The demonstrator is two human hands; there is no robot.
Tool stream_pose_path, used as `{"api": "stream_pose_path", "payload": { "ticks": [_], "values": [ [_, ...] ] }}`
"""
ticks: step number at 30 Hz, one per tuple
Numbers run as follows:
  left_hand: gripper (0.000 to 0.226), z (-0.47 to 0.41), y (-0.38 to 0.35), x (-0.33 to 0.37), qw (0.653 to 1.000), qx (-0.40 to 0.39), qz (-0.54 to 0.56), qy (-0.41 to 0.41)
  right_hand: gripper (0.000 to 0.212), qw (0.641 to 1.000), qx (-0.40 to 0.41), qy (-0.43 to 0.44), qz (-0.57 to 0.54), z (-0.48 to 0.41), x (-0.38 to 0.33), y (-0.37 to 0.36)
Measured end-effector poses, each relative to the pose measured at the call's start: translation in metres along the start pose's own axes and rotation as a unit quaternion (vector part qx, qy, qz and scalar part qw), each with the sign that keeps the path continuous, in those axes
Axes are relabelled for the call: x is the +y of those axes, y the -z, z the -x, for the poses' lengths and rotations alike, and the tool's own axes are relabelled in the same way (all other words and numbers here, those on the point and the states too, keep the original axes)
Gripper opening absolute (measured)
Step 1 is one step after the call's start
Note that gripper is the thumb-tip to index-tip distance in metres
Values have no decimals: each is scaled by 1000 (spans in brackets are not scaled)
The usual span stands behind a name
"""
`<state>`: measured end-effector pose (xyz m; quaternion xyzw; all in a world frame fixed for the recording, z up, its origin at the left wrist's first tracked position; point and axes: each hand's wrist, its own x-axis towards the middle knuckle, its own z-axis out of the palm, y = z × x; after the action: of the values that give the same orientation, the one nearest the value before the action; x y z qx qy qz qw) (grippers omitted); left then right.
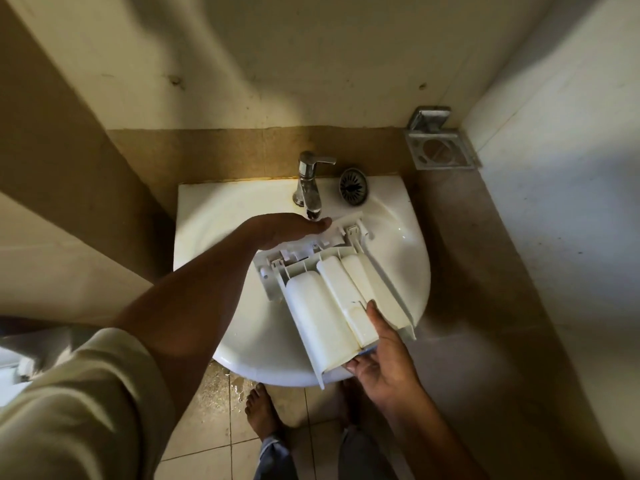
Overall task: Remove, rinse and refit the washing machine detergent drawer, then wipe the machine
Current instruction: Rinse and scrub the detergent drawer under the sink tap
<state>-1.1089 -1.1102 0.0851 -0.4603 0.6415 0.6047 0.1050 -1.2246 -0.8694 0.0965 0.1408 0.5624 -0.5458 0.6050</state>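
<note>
Holding one white plastic detergent drawer [332,299] underside up, I count three rounded compartments on it. My right hand [384,355] grips its near end, thumb on top and fingers beneath, where it overhangs the front rim of the one white ceramic basin [214,216]. My left hand [287,230] lies with fingers straight and together under the single chrome tap [308,181], just beside the drawer's front panel. One round metal strainer [353,187] sits on the back rim. Walls close in on both sides.

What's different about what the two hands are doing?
The left hand lies flat under the tap, fingers straight; the right hand holds the drawer by its near end, thumb on top. The left hand is at the back of the sink, the right hand at its front. Both are bare.
</note>
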Motion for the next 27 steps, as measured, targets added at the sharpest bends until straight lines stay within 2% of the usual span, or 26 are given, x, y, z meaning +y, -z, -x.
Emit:
{"api": "stream_pose_path", "payload": {
  "ticks": [3,5,7,9,11,13,15,16,18,19,20,22,23,24,25,27],
  "values": [
    [43,6,4,-10,999,-35,-6,40,45,1000,-2,14,-6,-5,-10,7],
    [40,12,7,-18,996,-57,58,48,49,999,-7,31,16,-5,-13,12],
    [24,20,4,-17,991,-71,112,21,49,996,-8,70,48,-3,-17,17],
    [27,24,-5,-16,976,-102,193,-20,49,990,-19,122,65,4,-20,24],
    [33,26,-13,-13,944,-140,292,-64,52,978,-33,189,76,13,-26,30],
    [50,27,-18,-14,926,-121,349,-81,49,950,-46,279,130,24,-33,31],
    [68,28,-21,-17,906,-116,400,-75,45,896,-52,376,230,30,-44,29],
    [66,29,-23,-20,900,-104,416,-74,47,864,-58,413,282,32,-50,28],
    [33,31,-22,-29,899,-90,415,-108,55,790,-72,459,399,30,-69,30],
    [28,34,-21,-31,899,-77,414,-120,59,744,-83,472,466,25,-78,33],
    [30,38,-20,-30,897,-80,421,-110,62,690,-91,481,533,20,-88,36],
    [72,50,-22,-28,889,-101,444,-50,66,582,-109,503,629,10,-101,40],
    [89,54,-23,-29,884,-128,448,-30,68,542,-128,516,651,5,-107,41],
    [96,56,-24,-32,882,-146,449,-20,71,509,-150,530,661,-1,-112,41],
    [95,60,-28,-34,879,-149,454,-15,74,480,-164,542,670,-8,-116,40],
    [76,60,-36,-43,868,-115,484,-11,75,421,-171,560,693,-22,-124,32]
  ]
}}
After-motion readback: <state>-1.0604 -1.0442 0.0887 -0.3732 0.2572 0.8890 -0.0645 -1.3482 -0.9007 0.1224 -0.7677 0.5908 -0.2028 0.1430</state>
